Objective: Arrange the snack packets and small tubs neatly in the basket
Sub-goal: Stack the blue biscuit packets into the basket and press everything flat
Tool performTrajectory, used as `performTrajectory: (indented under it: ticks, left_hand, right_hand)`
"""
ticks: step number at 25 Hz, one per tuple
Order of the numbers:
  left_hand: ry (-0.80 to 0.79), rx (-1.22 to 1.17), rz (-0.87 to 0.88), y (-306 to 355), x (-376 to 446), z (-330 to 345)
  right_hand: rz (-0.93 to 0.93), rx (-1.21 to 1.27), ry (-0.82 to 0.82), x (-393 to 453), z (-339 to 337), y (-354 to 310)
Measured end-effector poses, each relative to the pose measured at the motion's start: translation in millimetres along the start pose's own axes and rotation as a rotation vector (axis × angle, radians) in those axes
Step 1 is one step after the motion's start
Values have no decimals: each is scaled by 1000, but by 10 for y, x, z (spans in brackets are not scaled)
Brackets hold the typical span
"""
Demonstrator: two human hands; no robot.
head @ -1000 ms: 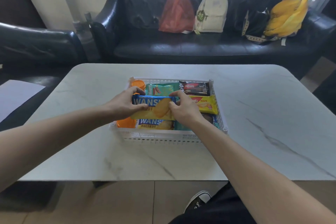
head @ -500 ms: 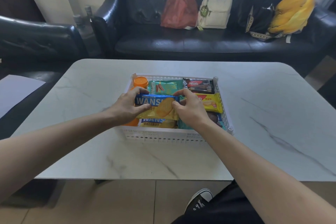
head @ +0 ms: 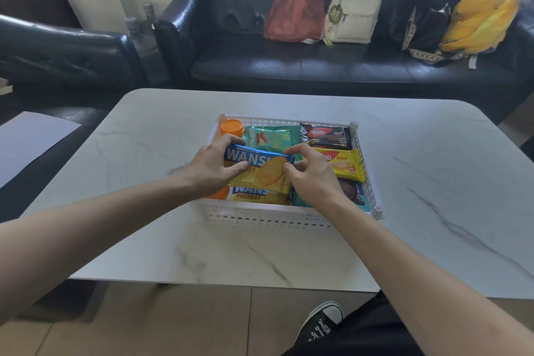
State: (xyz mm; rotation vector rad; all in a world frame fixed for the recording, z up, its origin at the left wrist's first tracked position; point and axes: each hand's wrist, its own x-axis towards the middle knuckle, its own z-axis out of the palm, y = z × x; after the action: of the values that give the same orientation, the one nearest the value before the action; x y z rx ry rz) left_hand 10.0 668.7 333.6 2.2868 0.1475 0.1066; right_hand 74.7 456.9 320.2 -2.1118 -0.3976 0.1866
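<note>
Your fingers (head: 231,140) on the left hand (head: 212,167) curl over the top edge of the blue-and-yellow biscuit packet (head: 260,167), thumb pressed on its face. Your right hand (head: 313,175) pinches the packet's other end between thumb and forefinger. You hold it tilted above the middle of the white basket (head: 277,215), over a second matching packet (head: 254,195) lying along the near wall. Behind it lies a teal packet (head: 270,137), with an orange tub (head: 232,128) in the far left corner. Another orange tub (head: 218,193) shows just below your left wrist. To the right lie a black wafer packet (head: 326,136), a yellow wafer packet (head: 344,163) and a blue cookie packet (head: 354,192). The basket sits mid-worktop (head: 433,182).
</note>
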Motion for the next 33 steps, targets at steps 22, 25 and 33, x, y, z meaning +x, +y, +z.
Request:
performTrajectory:
  ticks: [22, 25, 33]
  left_hand:
    - [-45, 868, 244, -82, 10, 177]
    - [-76, 877, 246, -104, -6, 223]
    - [-98, 809, 242, -165, -46, 246]
  right_hand:
    - [-133, -769, -162, 225, -61, -88]
    - [-228, -879, -147, 185, -101, -85]
    - [-312, -880, -100, 38, -54, 70]
